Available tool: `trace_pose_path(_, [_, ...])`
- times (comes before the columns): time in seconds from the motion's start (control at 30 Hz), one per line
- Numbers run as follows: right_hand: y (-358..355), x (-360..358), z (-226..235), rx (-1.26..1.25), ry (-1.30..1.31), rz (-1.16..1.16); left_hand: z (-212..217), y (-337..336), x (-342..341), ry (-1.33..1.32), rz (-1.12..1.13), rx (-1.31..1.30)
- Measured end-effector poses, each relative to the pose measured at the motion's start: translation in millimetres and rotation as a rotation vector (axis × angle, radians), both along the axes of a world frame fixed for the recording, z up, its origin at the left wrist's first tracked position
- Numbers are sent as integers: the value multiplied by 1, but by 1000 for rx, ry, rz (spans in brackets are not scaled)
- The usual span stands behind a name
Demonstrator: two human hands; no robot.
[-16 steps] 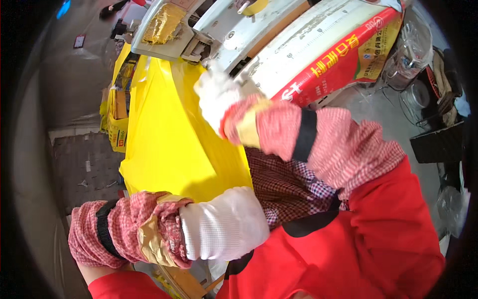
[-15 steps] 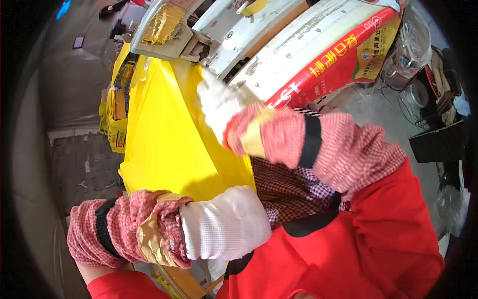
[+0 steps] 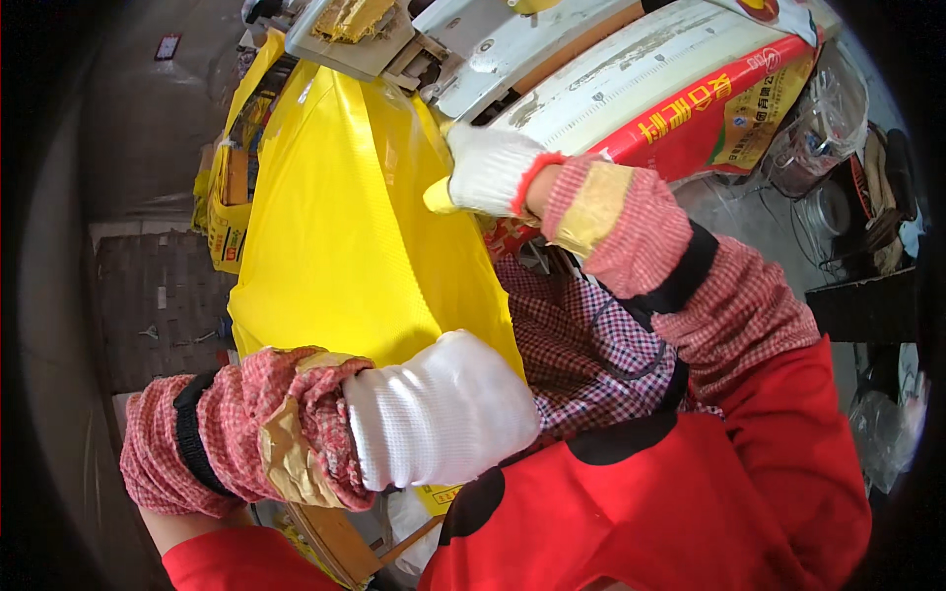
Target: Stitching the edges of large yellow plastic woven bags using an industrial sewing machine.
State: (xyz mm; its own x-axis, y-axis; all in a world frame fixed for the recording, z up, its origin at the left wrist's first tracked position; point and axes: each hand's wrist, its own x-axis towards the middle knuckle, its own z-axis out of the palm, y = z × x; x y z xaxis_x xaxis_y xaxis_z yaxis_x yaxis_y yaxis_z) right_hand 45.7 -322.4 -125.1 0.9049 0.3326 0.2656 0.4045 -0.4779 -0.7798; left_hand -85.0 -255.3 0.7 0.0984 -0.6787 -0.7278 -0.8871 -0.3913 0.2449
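Observation:
A large yellow woven plastic sheet [image 3: 335, 227] spreads before me, creased lengthwise, its far end under the head of a worn white machine [image 3: 357, 44] that looks like a sewing machine. My left hand [image 3: 448, 409], in a white knit glove, is closed at the sheet's near right edge. Its fingers are tucked beneath and hidden. My right hand [image 3: 493, 169] lies along the sheet's far right edge, in a white glove with a yellow thumb. That thumb stretches out over the sheet, away from the fingers, which are partly hidden.
Beyond my right hand, a red and yellow printed sack [image 3: 680, 118] covers the near side of the white worktop [image 3: 591, 84]. At far right hangs a clear plastic bag [image 3: 823, 123] by a dark box edge [image 3: 862, 295]. A yellow bag [image 3: 232, 222] stands at left.
My right hand has moved rightward on the sheet, and its yellow thumb has come into sight. My left hand stays at the near edge. The view has shifted a little.

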Motion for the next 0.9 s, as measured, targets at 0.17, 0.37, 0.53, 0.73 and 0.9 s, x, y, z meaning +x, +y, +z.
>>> trace_pose_path(0.17, [4,5,-1,-165,270,206,-6,-3,-2,-8,-39,-21])
trace_pose_path(0.37, [18,-14,-4,-188,352,39,-3,-6,-9,-26,-191,-110])
trace_pose_path(0.53, [33,-23,-17,-345,167,-65,3,-1,-12,34,-47,-223])
trace_pose_path(0.73, [38,12,-21,-367,87,-47,-12,-5,71,-42,9,-111])
trace_pose_path(0.9, [46,36,-32,-239,-186,210,10,-3,126,-236,145,491])
